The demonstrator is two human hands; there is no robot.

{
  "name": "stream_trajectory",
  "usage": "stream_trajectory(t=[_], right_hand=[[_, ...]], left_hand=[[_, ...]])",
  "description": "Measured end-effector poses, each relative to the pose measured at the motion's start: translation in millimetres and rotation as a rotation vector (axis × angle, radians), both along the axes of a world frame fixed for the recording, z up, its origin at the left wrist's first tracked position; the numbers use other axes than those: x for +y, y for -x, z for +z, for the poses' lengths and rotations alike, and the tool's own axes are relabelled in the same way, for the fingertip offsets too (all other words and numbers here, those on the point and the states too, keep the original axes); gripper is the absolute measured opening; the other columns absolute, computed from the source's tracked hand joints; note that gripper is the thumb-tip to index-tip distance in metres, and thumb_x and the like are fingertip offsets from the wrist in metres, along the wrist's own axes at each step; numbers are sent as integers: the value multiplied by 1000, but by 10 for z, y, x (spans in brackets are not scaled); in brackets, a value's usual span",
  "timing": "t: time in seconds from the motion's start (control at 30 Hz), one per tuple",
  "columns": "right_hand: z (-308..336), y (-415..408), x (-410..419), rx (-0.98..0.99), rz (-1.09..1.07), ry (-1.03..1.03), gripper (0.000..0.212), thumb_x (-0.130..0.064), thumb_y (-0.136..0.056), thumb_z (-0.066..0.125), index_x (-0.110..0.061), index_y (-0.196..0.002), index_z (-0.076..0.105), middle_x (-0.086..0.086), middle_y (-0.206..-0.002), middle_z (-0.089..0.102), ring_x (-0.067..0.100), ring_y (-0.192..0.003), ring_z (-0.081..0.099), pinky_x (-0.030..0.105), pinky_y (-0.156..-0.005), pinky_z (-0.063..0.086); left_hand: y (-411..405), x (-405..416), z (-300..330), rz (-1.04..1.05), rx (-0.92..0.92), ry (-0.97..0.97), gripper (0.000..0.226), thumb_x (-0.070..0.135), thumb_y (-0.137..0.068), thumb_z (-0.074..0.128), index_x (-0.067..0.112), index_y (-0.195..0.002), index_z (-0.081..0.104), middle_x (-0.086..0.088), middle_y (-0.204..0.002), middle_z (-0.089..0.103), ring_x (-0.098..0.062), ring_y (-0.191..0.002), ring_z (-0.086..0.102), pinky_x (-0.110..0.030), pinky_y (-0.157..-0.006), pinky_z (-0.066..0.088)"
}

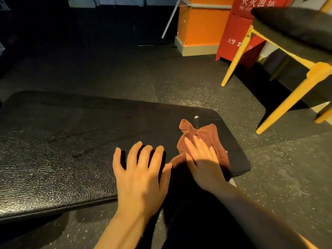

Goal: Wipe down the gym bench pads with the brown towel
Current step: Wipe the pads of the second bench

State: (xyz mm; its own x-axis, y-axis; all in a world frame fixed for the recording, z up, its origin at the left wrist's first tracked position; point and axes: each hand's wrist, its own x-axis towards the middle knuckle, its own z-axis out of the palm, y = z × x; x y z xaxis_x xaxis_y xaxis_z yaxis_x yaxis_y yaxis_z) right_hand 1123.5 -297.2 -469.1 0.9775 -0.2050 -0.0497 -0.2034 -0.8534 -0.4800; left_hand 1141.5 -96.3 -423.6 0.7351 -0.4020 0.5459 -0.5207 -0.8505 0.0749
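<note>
A black textured bench pad (62, 141) stretches from the left edge to the centre right. The brown towel (206, 135) lies crumpled near the pad's right end. My right hand (203, 162) presses flat on the towel with fingers extended, covering its lower part. Just left of the towel, my left hand (142, 171) rests on the pad with fingers spread; its thumb touches the towel's near corner. A small white fleck (196, 117) sits on the pad beyond the towel.
Dark speckled rubber floor (197, 83) surrounds the bench. A second padded bench (296, 27) on a yellow frame (280, 108) stands at the right. A red fire-extinguisher box (239, 33) and an orange pillar (201, 24) stand behind.
</note>
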Motion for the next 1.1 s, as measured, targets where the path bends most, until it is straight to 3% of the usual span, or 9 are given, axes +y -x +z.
stream_trajectory(t=[0.1,0.3,0.47,0.6,0.87,1.0,1.1], right_hand=[[-45,-238,-76,7,-91,28,83,-69,-79,4,-37,-155,18,-1,-166,9,17,-152,4,42,-121,-4],[-173,-968,-568,111,-188,38,59,-52,-102,31,-36,-156,15,-1,-166,6,16,-152,2,43,-122,-2],[-252,-1420,-1009,149,-273,11,61,-59,-101,25,-35,-156,16,-1,-166,6,19,-152,2,46,-122,-3],[-290,-1505,-1086,138,-311,19,60,-57,-102,24,-33,-157,19,1,-166,8,20,-152,4,47,-121,-2],[-208,-937,-706,152,-221,75,55,-46,-104,24,-33,-157,15,1,-166,7,21,-152,3,46,-122,-1],[-122,-271,-468,75,-61,74,86,-59,-76,1,-34,-156,17,0,-166,8,21,-152,4,43,-120,-1],[-150,177,-491,2,40,41,77,-58,-86,9,-28,-154,27,3,-164,18,23,-152,10,37,-120,-3]], left_hand=[[-8,61,-59,-50,-20,-61,41,40,-93,49,14,-118,69,-9,-114,67,-36,-122,57,-61,-108,25],[-72,-58,-179,-109,-139,-132,36,35,-94,51,16,-121,67,-12,-125,63,-35,-128,49,-64,-106,30],[-50,-69,-209,-141,-249,-164,43,29,-89,52,21,-131,56,-9,-136,51,-31,-128,48,-49,-110,28],[-90,-83,-235,-122,-256,-231,45,33,-86,54,20,-130,57,-9,-136,51,-31,-128,48,-48,-109,28],[-91,-115,-208,-109,-177,-244,37,35,-95,52,11,-112,74,-13,-123,69,-34,-129,48,-53,-105,35],[-63,-102,-161,-92,-93,-251,39,32,-96,47,9,-116,71,-15,-126,66,-35,-133,45,-56,-107,33],[-39,-88,-142,-91,-49,-253,44,29,-91,41,7,-115,72,-18,-127,64,-36,-135,41,-58,-109,28]])
